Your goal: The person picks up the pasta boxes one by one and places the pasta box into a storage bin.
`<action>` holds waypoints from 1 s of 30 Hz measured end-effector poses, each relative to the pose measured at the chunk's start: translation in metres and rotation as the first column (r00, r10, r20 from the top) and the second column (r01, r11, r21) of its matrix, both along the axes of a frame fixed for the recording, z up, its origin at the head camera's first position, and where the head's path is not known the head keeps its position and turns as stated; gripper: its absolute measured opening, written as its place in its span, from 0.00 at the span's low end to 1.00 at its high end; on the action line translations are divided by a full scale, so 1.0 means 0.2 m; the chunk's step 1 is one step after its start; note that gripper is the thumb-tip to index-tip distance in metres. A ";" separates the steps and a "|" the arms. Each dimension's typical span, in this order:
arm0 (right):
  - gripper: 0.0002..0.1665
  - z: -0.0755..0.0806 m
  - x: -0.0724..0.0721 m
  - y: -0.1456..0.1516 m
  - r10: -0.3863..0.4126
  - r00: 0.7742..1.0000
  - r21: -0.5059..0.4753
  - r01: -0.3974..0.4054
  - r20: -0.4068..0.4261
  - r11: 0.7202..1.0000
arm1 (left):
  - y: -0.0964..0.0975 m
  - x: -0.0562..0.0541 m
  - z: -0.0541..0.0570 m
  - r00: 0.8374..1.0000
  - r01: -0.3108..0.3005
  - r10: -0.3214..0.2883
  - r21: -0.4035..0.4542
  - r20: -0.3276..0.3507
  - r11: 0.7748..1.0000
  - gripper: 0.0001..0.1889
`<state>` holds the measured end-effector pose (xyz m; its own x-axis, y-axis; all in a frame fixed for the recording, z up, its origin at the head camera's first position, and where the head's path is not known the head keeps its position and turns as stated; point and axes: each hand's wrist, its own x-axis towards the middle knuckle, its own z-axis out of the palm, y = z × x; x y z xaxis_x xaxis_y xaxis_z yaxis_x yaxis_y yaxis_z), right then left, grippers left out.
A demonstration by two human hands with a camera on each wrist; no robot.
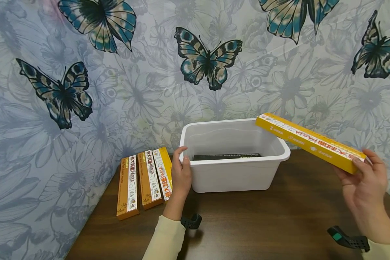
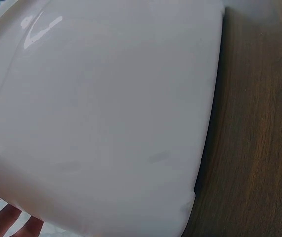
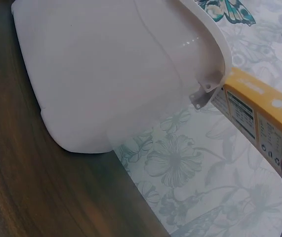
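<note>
In the head view my right hand grips one end of a long yellow pasta box, thumb on its near side. The box slants up to the left, and its far end overlaps the right rim of a white plastic bin. My left hand holds the bin's left rim, the thumb over the edge; its fingers show beneath the bin in the left wrist view. Inside the bin lies a black box with printed lettering, mostly hidden by the front wall. The right wrist view shows the yellow box beside the bin's rim.
Left of the bin, two orange pasta boxes and one yellow pasta box lie side by side on the dark wooden table. My left hand partly covers the yellow one. A butterfly-patterned wall covering rises behind the table.
</note>
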<state>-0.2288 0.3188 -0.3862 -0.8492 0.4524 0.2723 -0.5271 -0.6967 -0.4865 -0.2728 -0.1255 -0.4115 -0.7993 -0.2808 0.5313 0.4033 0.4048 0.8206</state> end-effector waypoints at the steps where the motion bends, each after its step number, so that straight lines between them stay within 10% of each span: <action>1: 0.24 0.00 0.00 0.00 0.008 1.000 0.005 -0.008 -0.001 1.000 | 0.00 0.00 0.00 1.000 0.001 -0.001 -0.001 -0.005 1.000 0.21; 18: 0.29 0.06 -0.06 -0.02 0.174 0.983 0.171 -0.162 -0.061 0.972 | 0.00 0.00 0.00 1.000 -0.008 0.008 0.000 0.004 1.000 0.21; 30: 0.28 0.15 -0.12 -0.18 0.291 0.948 0.471 -0.199 -0.129 0.859 | 0.00 0.00 0.00 1.000 -0.001 0.001 0.000 0.000 1.000 0.21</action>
<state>-0.2529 0.2823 -0.3564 -0.8282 0.0275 0.5598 -0.4812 -0.5471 -0.6849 -0.2723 -0.1253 -0.4122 -0.7992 -0.2812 0.5313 0.4030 0.4051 0.8207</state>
